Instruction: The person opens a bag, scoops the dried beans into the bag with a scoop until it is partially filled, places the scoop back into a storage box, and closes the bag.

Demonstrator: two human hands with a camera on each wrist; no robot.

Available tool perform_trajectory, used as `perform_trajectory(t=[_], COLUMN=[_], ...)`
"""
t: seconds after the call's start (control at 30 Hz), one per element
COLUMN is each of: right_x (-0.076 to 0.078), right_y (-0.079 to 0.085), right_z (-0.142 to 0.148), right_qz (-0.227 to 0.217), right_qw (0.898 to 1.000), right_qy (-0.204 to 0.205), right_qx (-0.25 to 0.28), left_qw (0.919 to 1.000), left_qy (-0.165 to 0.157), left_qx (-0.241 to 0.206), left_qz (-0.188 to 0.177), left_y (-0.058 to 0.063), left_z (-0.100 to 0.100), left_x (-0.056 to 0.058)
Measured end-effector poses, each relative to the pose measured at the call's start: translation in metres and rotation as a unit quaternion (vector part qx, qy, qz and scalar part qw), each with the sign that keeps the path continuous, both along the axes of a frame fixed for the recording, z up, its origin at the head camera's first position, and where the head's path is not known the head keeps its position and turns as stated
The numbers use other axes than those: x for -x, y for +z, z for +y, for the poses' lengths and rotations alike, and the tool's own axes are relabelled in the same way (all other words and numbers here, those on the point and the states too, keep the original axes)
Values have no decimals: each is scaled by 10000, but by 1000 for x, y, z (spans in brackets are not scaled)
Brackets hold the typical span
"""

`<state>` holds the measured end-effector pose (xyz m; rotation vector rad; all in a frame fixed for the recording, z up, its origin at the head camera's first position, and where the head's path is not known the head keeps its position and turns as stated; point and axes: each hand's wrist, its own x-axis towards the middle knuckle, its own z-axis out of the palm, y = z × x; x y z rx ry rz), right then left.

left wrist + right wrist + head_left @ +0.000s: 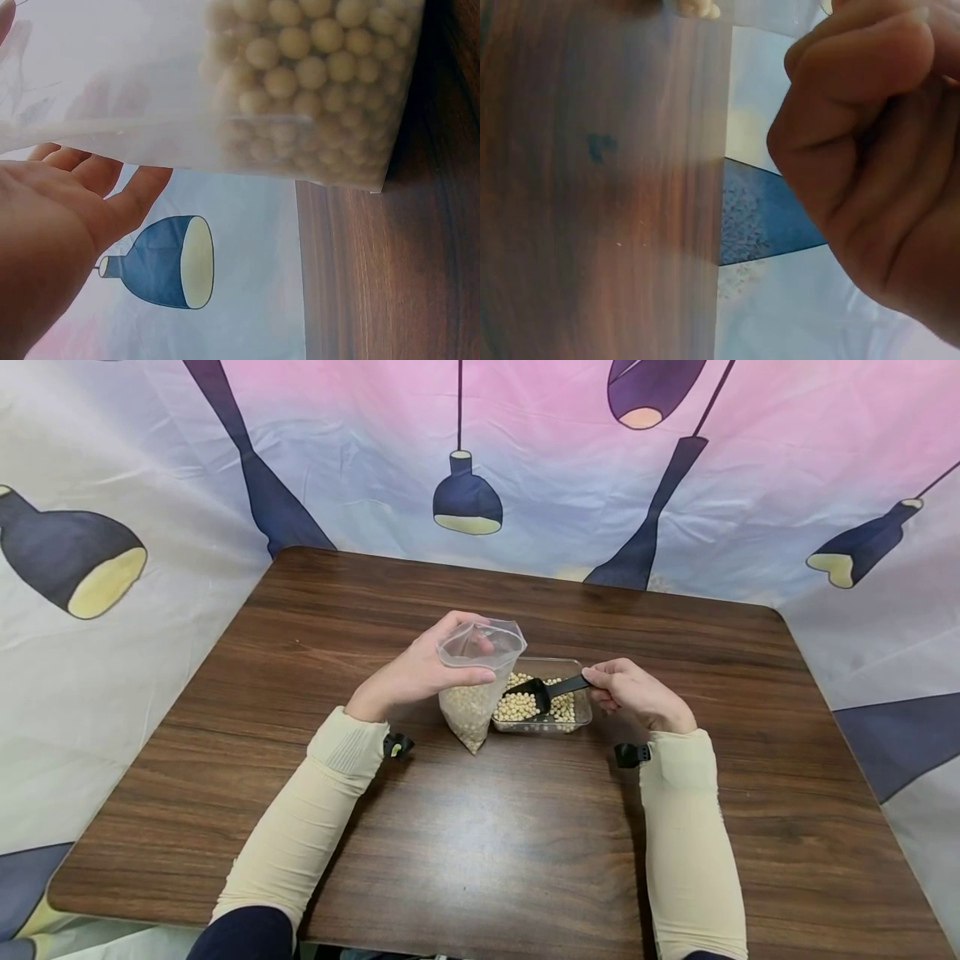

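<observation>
My left hand point(423, 672) grips a clear plastic bag point(480, 672) near its open top, thumb in front and fingers behind. Round pale beans point(311, 71) fill the lower part of the bag, which stands on the table beside the container. My right hand point(633, 689) pinches the handle end of a black scoop point(558, 687). The scoop's head, loaded with beans, lies in a clear rectangular container point(583, 720) among more loose beans. In the right wrist view the fingers point(870, 67) are curled, and the scoop cannot be made out there.
The dark wood-grain table point(465, 843) carries the bag and the container. Behind it and at its sides hangs a cloth backdrop point(375, 468) printed with lamps. Each wrist wears a small black device point(397, 745) over a cream sleeve point(300, 827).
</observation>
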<state>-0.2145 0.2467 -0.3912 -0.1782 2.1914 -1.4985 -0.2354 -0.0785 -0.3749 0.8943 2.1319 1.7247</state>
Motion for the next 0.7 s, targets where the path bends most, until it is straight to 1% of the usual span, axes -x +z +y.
perform_trajectory(t=[0.1,0.3,0.47,0.57,0.7], right_x=[1,3,5,7,8], right_y=[-1,-6,-12,-15,-16], right_z=[-1,0,4,5,8], right_qz=[3,-122,-141,-319,-656], right_qw=[10000,9989,9973,9941,9822], right_qy=[-54,-403,-634,-817,-1162], right_qx=[75,228,328,644,1323], left_qw=[10000,10000,10000,10000,10000], left_qy=[3,-8,-23,-13,-21], left_qx=[23,58,57,77,66], left_qz=[4,32,-18,-23,-28], left_y=[1,0,2,3,4], left_z=[0,0,-1,-1,-1], left_x=[0,1,0,-1,-1])
